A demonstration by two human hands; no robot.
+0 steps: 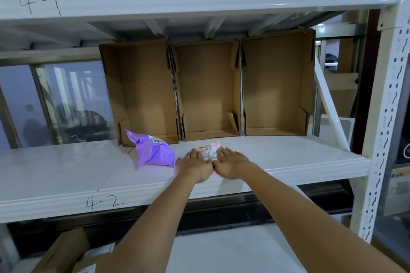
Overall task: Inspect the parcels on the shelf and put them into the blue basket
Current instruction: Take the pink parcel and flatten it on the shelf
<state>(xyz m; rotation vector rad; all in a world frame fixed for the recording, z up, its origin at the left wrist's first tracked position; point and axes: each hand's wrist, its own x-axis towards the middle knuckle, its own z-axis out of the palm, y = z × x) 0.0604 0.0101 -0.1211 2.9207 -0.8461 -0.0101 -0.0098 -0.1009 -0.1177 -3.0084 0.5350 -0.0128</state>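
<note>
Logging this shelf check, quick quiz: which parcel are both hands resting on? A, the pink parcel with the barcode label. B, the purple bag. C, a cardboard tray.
A: the left hand and right hand lie flat on the pink parcel; the purple bag sits untouched beside them.

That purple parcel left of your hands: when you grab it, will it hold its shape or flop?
The purple parcel looks like a thin plastic mailer, creased and bunched at its far end, so it will probably sag and crumple. Its glossy film may slide on the smooth white shelf if pushed. It lies low and lumpy, so it seems unlikely to roll.
</note>
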